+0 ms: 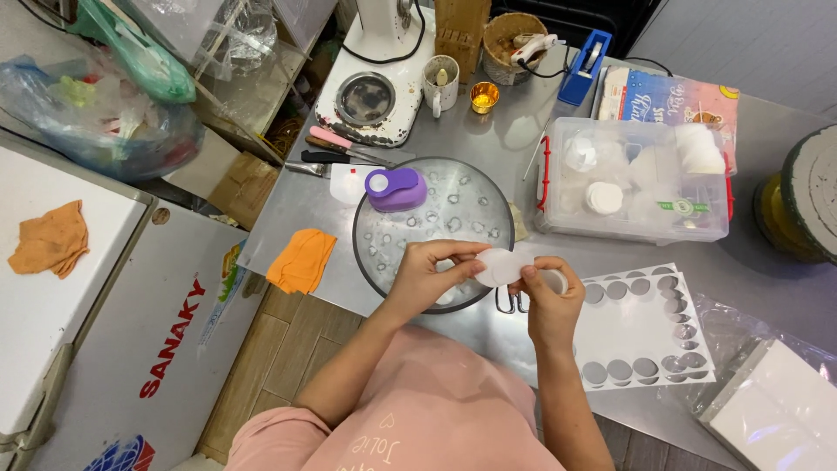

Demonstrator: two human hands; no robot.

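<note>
A purple paper punch (396, 189) sits on a round glass turntable (471, 201) at the centre of the frame. To the right stands a clear plastic box (632, 218) with red latches. An orange cloth (301, 260) lies at the steel table's (497, 139) left edge, another orange cloth (51, 239) at far left. At upper centre are a white mug (440, 83) and a blue tape dispenser (584, 63).

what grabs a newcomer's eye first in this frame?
The two hands, left hand and right hand, pinching white paper discs at centre over a round glass turntable. Next, the purple punch on that turntable, and the punched sheet full of round holes at right.
</note>
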